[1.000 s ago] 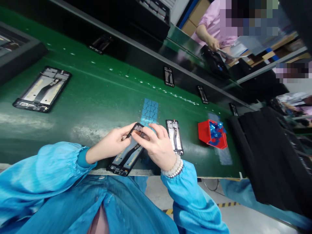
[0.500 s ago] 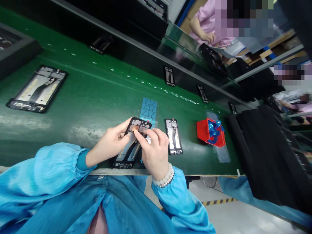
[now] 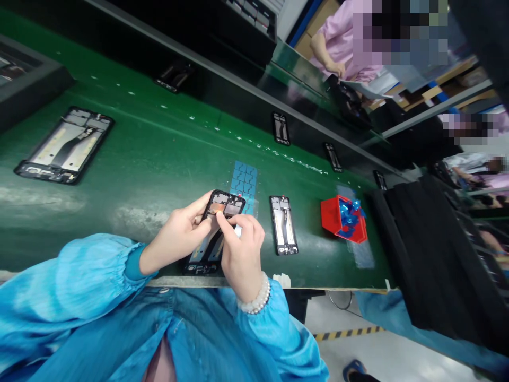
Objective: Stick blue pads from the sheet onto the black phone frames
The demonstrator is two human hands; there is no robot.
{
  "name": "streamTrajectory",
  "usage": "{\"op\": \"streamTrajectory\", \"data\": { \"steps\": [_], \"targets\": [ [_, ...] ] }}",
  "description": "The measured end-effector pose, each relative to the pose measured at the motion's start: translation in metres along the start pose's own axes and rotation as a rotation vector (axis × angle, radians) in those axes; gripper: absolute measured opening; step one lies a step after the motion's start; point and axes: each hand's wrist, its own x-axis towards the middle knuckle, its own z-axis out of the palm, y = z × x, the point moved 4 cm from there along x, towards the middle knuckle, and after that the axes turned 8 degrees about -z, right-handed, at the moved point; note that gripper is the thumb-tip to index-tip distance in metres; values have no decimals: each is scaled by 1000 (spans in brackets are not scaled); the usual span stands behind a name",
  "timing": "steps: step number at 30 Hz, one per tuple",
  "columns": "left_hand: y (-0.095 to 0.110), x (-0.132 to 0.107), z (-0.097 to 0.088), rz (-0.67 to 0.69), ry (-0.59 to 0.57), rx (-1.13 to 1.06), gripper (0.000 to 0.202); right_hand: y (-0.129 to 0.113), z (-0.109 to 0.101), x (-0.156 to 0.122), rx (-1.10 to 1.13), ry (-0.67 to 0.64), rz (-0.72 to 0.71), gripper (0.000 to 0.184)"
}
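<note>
An opened phone point(image 3: 204, 254), its inside facing up, is tilted at the table's front edge. My left hand point(image 3: 178, 228) is closed around its left side, thumb over the edge. Against the phone's upper part, just below a copper-coloured patch point(image 3: 218, 207), my right hand point(image 3: 242, 254) has its fingertips drawn together; whether anything small is between them is hidden. Behind the phone lies a sheet of blue stickers point(image 3: 244, 178). Another opened phone point(image 3: 283, 225) rests flat to the right of my hands.
A red bin point(image 3: 332, 217) of crumpled blue film stands right, on clear plastic point(image 3: 363, 257). More opened phones lie at left point(image 3: 66, 146) and along the back point(image 3: 281, 128). Black trays point(image 3: 429, 254) border the right side. Across the shelf, a person in pink point(image 3: 338, 32) is seated.
My right hand has shifted slightly left and its fingers have drawn in, baring more of the copper-coloured patch. My left hand keeps its hold on the phone. A foot now shows on the floor.
</note>
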Motion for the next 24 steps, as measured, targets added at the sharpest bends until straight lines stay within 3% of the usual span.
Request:
{"op": "streamTrajectory", "data": {
  "steps": [3,6,8,11,14,17,19,24],
  "targets": [
    [5,-1,2,3,-36,-41,59,15,-14,2,148,-3,57,34],
    [11,1,-2,-8,-9,-179,59,37,-19,-1,350,1,238,34],
    [13,3,-7,-34,35,-279,55,41,-7,-6,607,-198,315,47],
    [13,6,-15,-117,107,-323,43,29,11,-15,913,-584,300,27],
    [10,11,-25,-197,161,-368,35,21,10,-7,900,-666,251,9],
    [7,18,-40,-225,288,-500,35,31,3,22,812,-650,263,7],
    [6,23,-49,-240,343,-532,39,55,4,54,744,-628,359,11],
    [-1,32,-49,-285,261,-393,65,163,31,162,510,-426,632,24]
  ]
}}
